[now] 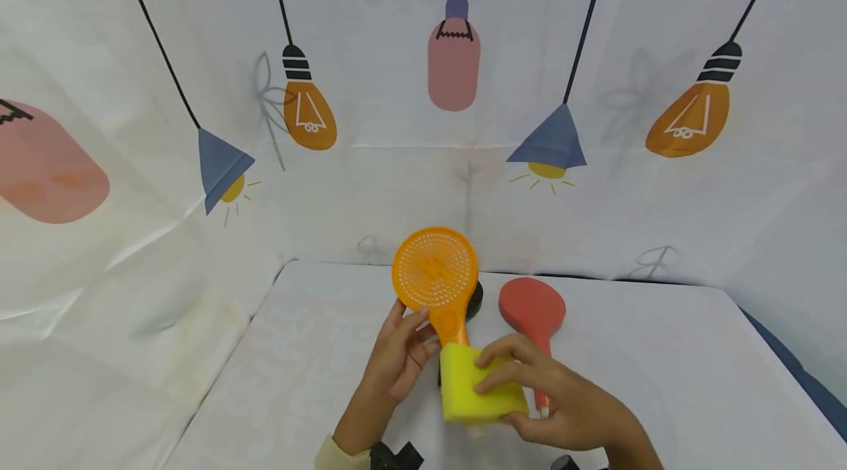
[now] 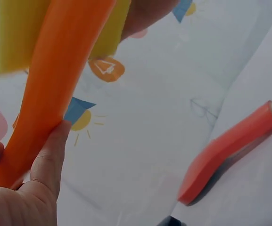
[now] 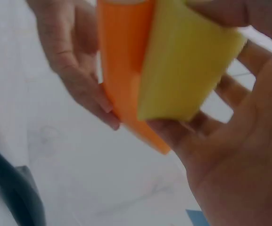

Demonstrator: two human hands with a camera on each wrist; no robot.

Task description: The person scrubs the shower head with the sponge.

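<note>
An orange shower-head-shaped object (image 1: 434, 268) with a round perforated face is held up by my left hand (image 1: 397, 360), whose fingers and thumb grip it near the neck. My right hand (image 1: 562, 393) grips a yellow sponge block (image 1: 479, 389) between thumb and fingers. The sponge lies against the orange handle (image 2: 60, 70), covering part of it in the head view. In the right wrist view the sponge (image 3: 183, 61) touches the side of the orange handle (image 3: 126, 61).
A red paddle-shaped object (image 1: 531, 304) lies on the white table (image 1: 317, 352), right of the orange one. Behind the orange object a dark round thing (image 1: 474, 301) shows partly. A white printed sheet (image 1: 377, 198) hangs behind the table.
</note>
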